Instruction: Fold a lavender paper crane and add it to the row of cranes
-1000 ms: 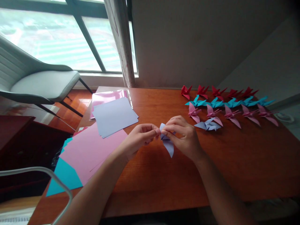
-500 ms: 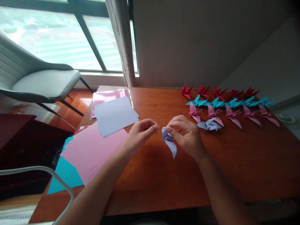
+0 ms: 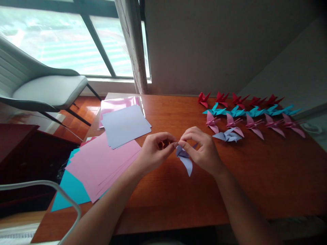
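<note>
Above the middle of the wooden table (image 3: 163,200), a pale lavender paper crane (image 3: 185,161) hangs with one wing pointing down. My right hand (image 3: 201,144) pinches its upper part between thumb and fingers. From the other side, my left hand (image 3: 158,149) closes thumb and forefinger on a tip at the crane's upper left, which the fingertips mostly hide. A second lavender crane (image 3: 228,135) lies just past my right hand, below rows of pink cranes (image 3: 252,126), blue cranes (image 3: 236,111) and red cranes (image 3: 238,100).
Left on the table lie lavender sheets (image 3: 126,126), fanned pink sheets (image 3: 99,163) and blue paper (image 3: 70,190). A shiny pink packet (image 3: 120,102) sits under the lavender sheets. A chair (image 3: 48,90) stands by the window, and a white curved rail (image 3: 51,183) is at the lower left.
My left hand has moved right, and its fingertips have come together on the crane's tip beside my right fingers. The held crane has shifted slightly down.
</note>
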A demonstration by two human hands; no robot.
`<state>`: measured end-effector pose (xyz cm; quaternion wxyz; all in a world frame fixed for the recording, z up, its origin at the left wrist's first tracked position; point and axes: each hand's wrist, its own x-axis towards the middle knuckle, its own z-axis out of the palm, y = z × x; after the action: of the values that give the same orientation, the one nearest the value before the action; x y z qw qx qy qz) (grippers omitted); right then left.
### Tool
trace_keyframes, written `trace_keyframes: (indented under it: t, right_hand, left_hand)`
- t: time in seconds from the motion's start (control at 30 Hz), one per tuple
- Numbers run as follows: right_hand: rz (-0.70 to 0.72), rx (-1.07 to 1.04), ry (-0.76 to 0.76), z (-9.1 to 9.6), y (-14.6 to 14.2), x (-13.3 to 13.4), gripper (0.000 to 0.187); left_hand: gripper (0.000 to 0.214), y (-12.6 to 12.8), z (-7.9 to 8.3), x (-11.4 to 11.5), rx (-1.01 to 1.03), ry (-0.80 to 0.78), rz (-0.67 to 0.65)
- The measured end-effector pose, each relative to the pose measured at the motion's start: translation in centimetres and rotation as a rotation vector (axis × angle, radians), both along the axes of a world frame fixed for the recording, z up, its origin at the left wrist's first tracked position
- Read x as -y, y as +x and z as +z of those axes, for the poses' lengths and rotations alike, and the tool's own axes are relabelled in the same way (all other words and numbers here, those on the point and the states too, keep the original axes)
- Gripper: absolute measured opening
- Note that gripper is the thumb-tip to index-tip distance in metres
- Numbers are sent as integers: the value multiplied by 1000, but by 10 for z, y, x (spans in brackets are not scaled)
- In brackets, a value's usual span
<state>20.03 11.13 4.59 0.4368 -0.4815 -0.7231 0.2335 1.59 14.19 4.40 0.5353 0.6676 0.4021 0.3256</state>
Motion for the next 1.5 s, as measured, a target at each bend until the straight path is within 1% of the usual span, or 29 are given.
trace_keyframes:
  t: [0.13,0.23,0.33,0.43,0.53,0.6,0.67,0.73,0.83,0.97,1.07,1.13,1.23,1.3,1.37,1.5]
  right_hand:
    - [-20,-57,-58,1,3,0,15]
    - [7,-106,-125,1,8,-1,17]
    - [13,-110,-141,-1,9,-2,19]
    - [-28,-71,-117,-4,8,-4,18]
    - [-59,-62,-120,-8,8,-6,17]
    - [-69,-78,-136,-8,10,-7,16]
    - [-53,-90,-159,-6,12,-7,17]
    - [29,-91,-208,-3,14,-5,17]
    - [218,-63,-311,4,20,-3,11]
    - [378,41,-398,10,31,1,25]
    - [440,124,-461,10,36,1,22]
    - [438,157,-485,9,36,1,14]
    - [431,155,-498,7,35,1,4]
    - [411,131,-501,7,33,1,5]
    - [342,90,-484,6,31,0,6]
    - [115,-5,-390,2,26,-4,7]
  left_hand:
    - [25,1,0,0,25,-40,13]
    - [23,-1,1,-2,49,-71,26]
    - [22,-2,0,-5,58,-84,14]
    - [22,-1,-3,-7,42,-66,1]
    - [22,-1,-6,-7,7,-30,25]
    - [21,-1,-6,-6,-14,5,34]
    - [21,-1,-4,-5,-41,48,14]
    - [22,-2,-1,-3,-68,84,-25]
    - [24,-1,0,-2,-84,94,-34]
    - [26,0,-2,-3,-65,56,46]
    - [27,0,-4,-4,-59,50,100]
    - [27,0,-4,-4,-58,53,110]
    - [26,0,-5,-3,-67,70,91]
    - [25,0,-5,-3,-95,106,75]
    - [25,0,-7,-3,-136,148,53]
    - [25,0,-8,-5,-178,168,41]
